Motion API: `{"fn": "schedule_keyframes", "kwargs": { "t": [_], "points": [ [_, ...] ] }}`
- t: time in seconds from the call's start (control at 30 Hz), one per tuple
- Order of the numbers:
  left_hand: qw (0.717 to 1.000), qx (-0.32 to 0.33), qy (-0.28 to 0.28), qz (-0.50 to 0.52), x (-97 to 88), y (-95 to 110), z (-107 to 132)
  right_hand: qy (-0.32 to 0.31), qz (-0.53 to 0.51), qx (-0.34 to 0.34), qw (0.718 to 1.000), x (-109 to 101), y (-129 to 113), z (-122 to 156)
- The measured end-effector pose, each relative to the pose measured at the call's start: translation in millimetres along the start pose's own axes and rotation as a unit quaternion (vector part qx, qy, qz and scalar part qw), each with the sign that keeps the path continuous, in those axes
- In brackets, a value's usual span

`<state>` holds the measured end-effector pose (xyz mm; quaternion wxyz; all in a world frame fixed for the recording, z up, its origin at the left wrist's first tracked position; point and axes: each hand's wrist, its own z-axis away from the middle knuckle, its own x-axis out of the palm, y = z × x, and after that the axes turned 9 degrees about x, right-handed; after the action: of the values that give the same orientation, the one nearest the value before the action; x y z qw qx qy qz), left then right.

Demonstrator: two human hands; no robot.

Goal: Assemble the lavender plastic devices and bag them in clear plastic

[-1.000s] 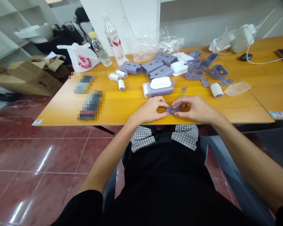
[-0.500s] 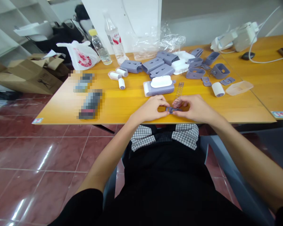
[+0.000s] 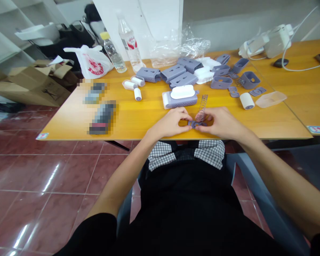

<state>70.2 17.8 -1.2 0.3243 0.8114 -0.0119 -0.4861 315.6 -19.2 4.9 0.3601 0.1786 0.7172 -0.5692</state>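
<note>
Forearms (image 3: 125,170) converge over the near edge of the surface (image 3: 138,122). Left hand (image 3: 173,122) pinches one end of a small purple plate (image 3: 193,124); right hand (image 3: 224,122) grips the other, coil spring (image 3: 203,103) rising between them.

White bag (image 3: 92,63) beside yellow-capped bottle (image 3: 113,55); black mouse (image 3: 280,63) near white cable (image 3: 306,70); cardboard box (image 3: 40,87) on floor (image 3: 77,174).
</note>
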Motion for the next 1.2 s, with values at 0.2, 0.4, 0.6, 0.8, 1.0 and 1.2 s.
{"fn": "schedule_keyframes", "kwargs": {
  "t": [0.2, 0.4, 0.6, 0.8, 1.0, 1.2],
  "points": [
    [1.0, 0.001, -0.026, -0.013, -2.1, 1, -3, -0.017, 0.009, 0.013, 1.0, -6, 3, -1],
    [0.999, -0.005, -0.039, -0.029, -2.9, 3, -7, -0.013, 0.041, 0.001, 0.999, -10, 5, -2],
    [0.999, -0.006, -0.03, -0.015, -2.1, 0, -7, -0.029, 0.044, -0.012, 0.999, -12, 5, -4],
    [1.0, 0.0, -0.028, -0.006, -0.9, -2, -6, -0.017, 0.016, -0.019, 1.0, -10, 15, -1],
    [1.0, -0.002, -0.021, 0.003, -0.4, -3, -6, -0.001, 0.01, -0.034, 0.999, -5, 17, 0],
    [1.0, 0.004, -0.021, 0.01, -0.4, -4, -6, 0.0, 0.013, -0.035, 0.999, -5, 15, -2]
  ]
}}
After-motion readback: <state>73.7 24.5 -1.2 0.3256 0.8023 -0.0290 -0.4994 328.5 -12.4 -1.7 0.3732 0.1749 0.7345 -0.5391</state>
